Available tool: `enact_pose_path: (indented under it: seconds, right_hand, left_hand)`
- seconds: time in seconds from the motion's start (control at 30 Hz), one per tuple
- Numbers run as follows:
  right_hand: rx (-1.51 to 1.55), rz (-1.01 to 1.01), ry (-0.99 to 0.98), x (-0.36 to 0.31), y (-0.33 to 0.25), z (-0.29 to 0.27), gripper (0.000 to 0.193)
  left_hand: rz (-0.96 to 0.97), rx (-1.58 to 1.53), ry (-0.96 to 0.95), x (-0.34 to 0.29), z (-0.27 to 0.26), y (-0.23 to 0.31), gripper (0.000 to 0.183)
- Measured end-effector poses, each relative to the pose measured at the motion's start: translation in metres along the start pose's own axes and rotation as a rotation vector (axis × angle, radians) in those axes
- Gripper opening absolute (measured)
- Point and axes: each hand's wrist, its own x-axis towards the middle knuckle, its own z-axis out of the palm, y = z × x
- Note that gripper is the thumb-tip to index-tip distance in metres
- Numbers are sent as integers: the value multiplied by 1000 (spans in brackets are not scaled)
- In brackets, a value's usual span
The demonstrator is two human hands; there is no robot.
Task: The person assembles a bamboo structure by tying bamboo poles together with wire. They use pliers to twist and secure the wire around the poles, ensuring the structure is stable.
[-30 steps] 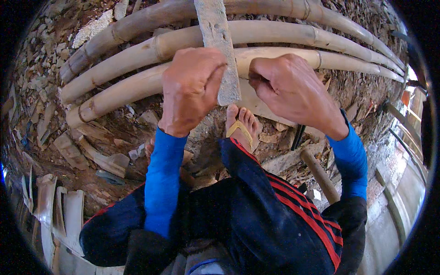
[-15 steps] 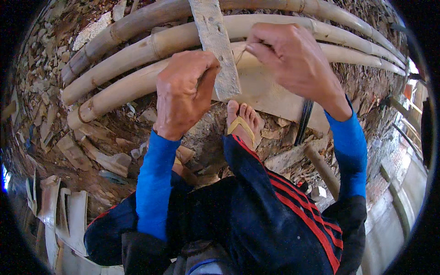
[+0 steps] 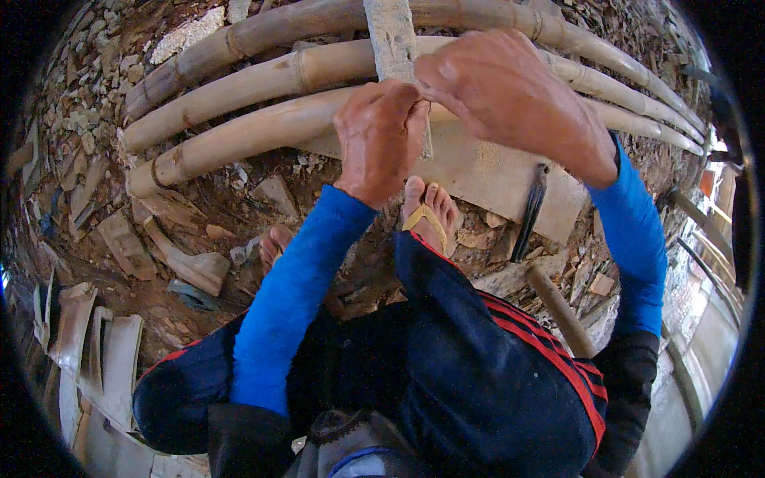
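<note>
My left hand (image 3: 378,143) and my right hand (image 3: 506,92) meet with closed fingers over a narrow, pale, weathered board (image 3: 392,40). The right fingers pinch a thin strand, mostly hidden now; whether the left fingers hold its other end I cannot make out. The board lies across several long bamboo poles (image 3: 231,139) and partly disappears behind my hands. Beneath them, a flat tan sheet (image 3: 470,171) rests on the ground by my sandalled foot (image 3: 430,213).
A dark, slim bundle (image 3: 530,211) lies at the sheet's right side, with a round wooden stick (image 3: 560,311) nearer me. Split bamboo pieces (image 3: 191,259) and rubble litter the ground at left. Pale curved strips (image 3: 119,358) stand at the lower left.
My left hand has moved right and my right hand slightly up, so they now come together at the board. The view has shifted a little, and more of the dark bundle shows.
</note>
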Motion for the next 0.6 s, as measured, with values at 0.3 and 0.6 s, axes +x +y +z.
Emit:
enact_pose_path:
  seconds: [0.3,0.6]
  right_hand:
    - [60,-331,-103,30,8,-28,14]
    - [-260,-366,296,21,-28,-22,13]
  left_hand:
    - [11,-84,76,-15,7,-11,15]
    - [18,116,50,-13,0,-13,14]
